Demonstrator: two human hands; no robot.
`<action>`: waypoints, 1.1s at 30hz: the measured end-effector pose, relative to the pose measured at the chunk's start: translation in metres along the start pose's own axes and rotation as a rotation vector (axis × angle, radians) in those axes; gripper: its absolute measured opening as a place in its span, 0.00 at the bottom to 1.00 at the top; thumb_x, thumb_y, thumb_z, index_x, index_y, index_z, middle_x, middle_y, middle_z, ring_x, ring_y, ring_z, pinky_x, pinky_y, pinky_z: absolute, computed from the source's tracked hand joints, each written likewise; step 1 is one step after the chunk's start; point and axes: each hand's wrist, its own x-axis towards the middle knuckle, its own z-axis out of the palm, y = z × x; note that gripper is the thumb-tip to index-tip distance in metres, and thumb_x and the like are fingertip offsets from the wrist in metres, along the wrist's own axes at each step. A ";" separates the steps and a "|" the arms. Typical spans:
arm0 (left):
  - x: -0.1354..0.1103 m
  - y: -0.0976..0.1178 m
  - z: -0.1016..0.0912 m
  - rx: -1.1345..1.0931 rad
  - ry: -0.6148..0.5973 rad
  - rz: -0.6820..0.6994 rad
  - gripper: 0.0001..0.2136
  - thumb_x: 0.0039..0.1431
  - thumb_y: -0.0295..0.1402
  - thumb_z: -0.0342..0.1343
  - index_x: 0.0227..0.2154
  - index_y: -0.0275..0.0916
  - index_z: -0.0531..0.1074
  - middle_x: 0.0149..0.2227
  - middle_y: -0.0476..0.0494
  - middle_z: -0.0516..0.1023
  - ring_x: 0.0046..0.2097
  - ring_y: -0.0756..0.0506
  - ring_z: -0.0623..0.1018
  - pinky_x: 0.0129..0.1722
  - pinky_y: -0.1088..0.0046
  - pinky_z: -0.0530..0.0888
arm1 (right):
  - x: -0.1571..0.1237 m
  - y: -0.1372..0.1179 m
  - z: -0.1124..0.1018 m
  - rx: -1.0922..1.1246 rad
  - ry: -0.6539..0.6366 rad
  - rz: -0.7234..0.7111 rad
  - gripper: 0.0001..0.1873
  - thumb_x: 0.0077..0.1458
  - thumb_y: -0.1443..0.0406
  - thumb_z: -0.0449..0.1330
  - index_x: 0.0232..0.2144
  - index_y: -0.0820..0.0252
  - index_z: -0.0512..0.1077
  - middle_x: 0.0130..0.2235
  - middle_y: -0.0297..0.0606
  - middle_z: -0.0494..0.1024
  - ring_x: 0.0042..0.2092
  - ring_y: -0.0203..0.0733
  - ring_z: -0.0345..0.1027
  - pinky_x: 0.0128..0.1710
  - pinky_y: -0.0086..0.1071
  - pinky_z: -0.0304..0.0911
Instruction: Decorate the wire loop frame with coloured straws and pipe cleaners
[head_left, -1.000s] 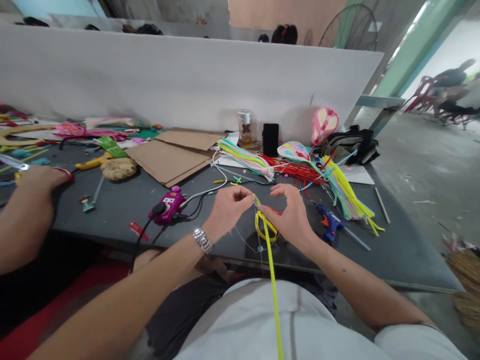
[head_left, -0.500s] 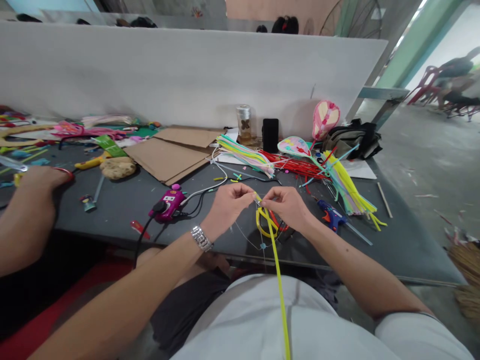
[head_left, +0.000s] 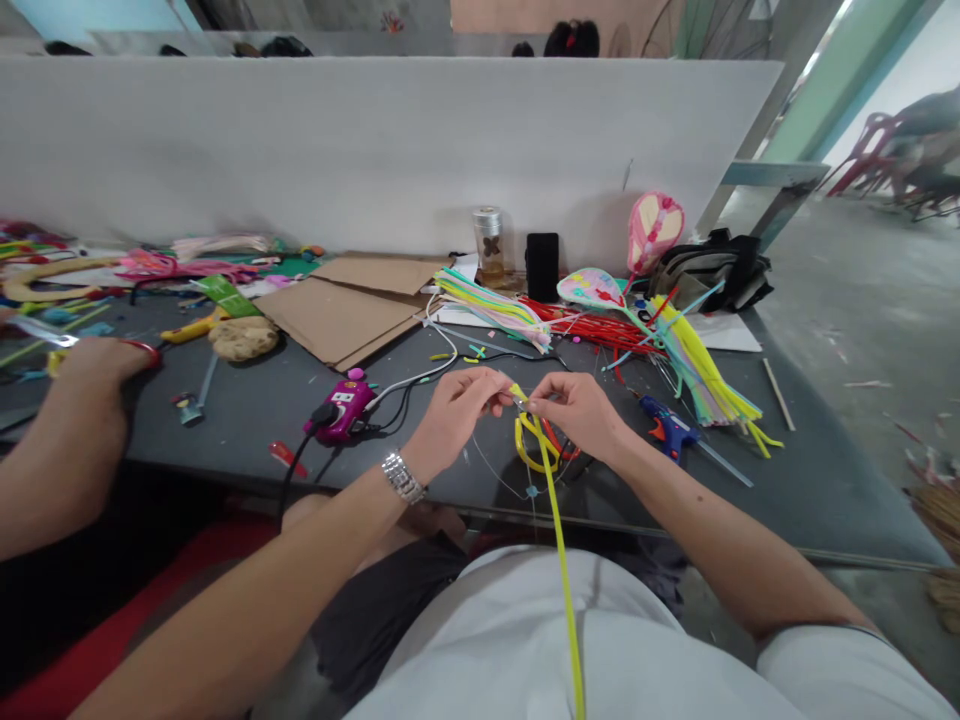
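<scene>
A long yellow pipe cleaner runs from my fingertips down over my white shirt. My left hand, with a metal watch above its wrist, pinches the pipe cleaner's upper end. Just beside it, my right hand is closed, thumb against fingers, on the same pipe cleaner where it crosses a thin wire. That thin wire curves below my hands to a small blue piece near the table edge. Beneath my hands lie scissors with yellow and orange handles, partly hidden.
A blue glue gun lies right of my right hand. Pipe cleaner bundles, a jar and a black phone stand or lie behind. On the left are a purple power strip, cardboard and another person's hand.
My left fingers have shifted slightly at the yellow pipe cleaner's tip, more of which now shows between my hands. The view has moved a little. The other person's hand has shifted slightly.
</scene>
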 end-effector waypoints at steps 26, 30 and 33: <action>0.007 0.004 -0.060 -0.063 0.508 0.165 0.10 0.44 0.38 0.67 0.27 0.38 0.78 0.29 0.46 0.79 0.30 0.50 0.73 0.30 0.74 0.67 | 0.002 0.008 0.001 0.023 -0.016 -0.047 0.10 0.48 0.59 0.66 0.24 0.60 0.75 0.25 0.33 0.76 0.28 0.36 0.65 0.32 0.31 0.59; -0.005 -0.004 -0.064 -0.021 0.446 0.174 0.07 0.51 0.35 0.60 0.22 0.39 0.72 0.24 0.49 0.72 0.27 0.51 0.69 0.27 0.74 0.64 | 0.003 0.009 0.002 0.041 -0.010 -0.027 0.11 0.47 0.58 0.66 0.24 0.61 0.74 0.24 0.33 0.75 0.28 0.35 0.63 0.31 0.30 0.59; -0.013 -0.007 -0.066 0.125 0.399 0.176 0.13 0.56 0.32 0.52 0.17 0.40 0.63 0.20 0.51 0.65 0.24 0.51 0.64 0.24 0.74 0.60 | 0.002 0.010 0.001 0.025 -0.006 -0.036 0.11 0.47 0.58 0.66 0.24 0.61 0.74 0.25 0.33 0.75 0.28 0.35 0.64 0.31 0.30 0.59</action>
